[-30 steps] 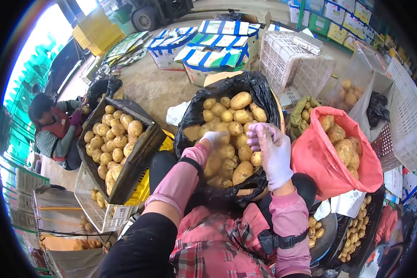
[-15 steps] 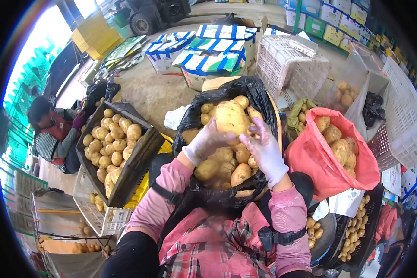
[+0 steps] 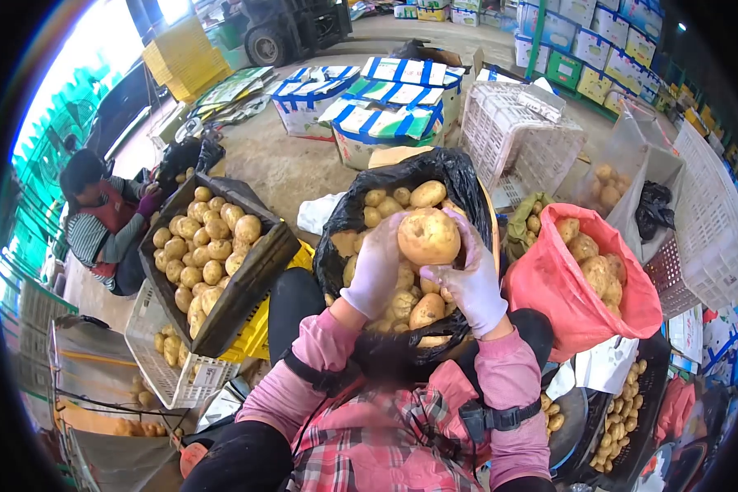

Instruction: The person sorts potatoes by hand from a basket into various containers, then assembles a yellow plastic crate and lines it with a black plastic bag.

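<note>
A large potato (image 3: 429,236) is held between my two gloved hands. My left hand (image 3: 375,266) presses on its left side, and my right hand (image 3: 470,275) wraps its right side and lower edge. Below them stands a container lined with a black plastic bag (image 3: 453,170), with potatoes (image 3: 403,305) of mixed sizes inside. To the right is an open red sack (image 3: 541,303) of large potatoes. A dark crate (image 3: 258,266) full of smaller potatoes sits tilted at the left.
Another person (image 3: 107,221) crouches at the far left. White crates (image 3: 512,135) lie behind at the right, and blue-taped boxes (image 3: 385,127) stand ahead. A forklift (image 3: 283,33) is at the back. A black tray (image 3: 631,418) of potatoes lies at the lower right.
My hands have closed in on the large potato, which sits lower and shows a rounder side. The view has shifted slightly, so the surroundings appear moved.
</note>
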Demonstrator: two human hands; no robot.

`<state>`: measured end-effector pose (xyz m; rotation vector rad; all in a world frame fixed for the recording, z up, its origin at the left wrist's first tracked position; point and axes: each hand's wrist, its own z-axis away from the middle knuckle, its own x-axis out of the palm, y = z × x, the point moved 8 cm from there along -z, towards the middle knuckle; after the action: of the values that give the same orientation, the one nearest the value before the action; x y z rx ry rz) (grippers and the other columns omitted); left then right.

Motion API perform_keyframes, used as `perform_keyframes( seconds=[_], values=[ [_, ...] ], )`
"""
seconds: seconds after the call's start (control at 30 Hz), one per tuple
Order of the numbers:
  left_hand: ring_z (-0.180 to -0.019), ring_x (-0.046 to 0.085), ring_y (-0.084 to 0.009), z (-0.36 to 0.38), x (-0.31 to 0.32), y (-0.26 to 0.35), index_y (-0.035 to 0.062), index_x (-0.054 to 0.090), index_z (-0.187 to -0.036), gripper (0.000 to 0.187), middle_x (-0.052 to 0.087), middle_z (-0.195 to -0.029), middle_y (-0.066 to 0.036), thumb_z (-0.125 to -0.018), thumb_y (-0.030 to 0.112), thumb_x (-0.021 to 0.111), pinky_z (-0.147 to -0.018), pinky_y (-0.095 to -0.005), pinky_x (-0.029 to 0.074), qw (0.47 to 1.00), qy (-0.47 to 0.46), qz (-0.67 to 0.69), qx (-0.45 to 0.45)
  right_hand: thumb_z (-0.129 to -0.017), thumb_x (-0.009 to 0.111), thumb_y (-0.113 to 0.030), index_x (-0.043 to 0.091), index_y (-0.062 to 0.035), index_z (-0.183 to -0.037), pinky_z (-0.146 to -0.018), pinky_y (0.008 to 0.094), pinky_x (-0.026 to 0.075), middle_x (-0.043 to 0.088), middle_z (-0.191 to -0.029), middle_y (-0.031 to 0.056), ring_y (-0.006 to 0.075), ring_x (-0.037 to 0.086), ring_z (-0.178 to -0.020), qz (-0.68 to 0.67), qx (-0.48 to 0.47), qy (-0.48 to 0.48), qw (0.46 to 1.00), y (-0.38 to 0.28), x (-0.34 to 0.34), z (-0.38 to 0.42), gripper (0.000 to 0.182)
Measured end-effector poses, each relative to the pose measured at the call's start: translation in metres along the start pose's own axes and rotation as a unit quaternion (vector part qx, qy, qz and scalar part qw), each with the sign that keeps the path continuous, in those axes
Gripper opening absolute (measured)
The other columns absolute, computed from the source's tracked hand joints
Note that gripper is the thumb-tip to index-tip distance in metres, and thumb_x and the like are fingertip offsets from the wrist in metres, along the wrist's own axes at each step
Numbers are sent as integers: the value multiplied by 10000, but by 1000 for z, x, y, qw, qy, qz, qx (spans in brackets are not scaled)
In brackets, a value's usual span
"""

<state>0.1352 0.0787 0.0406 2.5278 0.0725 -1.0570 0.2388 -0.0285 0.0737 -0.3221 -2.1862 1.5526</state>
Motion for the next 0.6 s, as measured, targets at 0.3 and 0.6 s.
perform_keyframes(
  seconds=[0.3, 0.6],
  values=[
    [-1229, 549, -273, -9, -10, 16, -28, 352, -1428, 686, 517, -1371, -160, -887, 248, 671, -1074, -358, 391, 900, -31, 420, -109, -634, 900, -281, 172, -23, -1537, -1184, 377, 208, 256, -1550, 171, 275, 247, -1445, 79, -92, -13, 992, -4, -5, -5, 1188],
    [-1247, 511, -364, -19, -41, 62, 6, 347, -1455, 726, 491, -1336, -221, -791, -47, 635, -1019, -395, 429, 968, 28, 248, -21, -757, 837, -271, 296, 34, -1443, -1111, 350, 325, 387, -1450, 160, 244, 414, -1312, 133, -175, 85, 972, -14, 1, 4, 926]
  ],
)
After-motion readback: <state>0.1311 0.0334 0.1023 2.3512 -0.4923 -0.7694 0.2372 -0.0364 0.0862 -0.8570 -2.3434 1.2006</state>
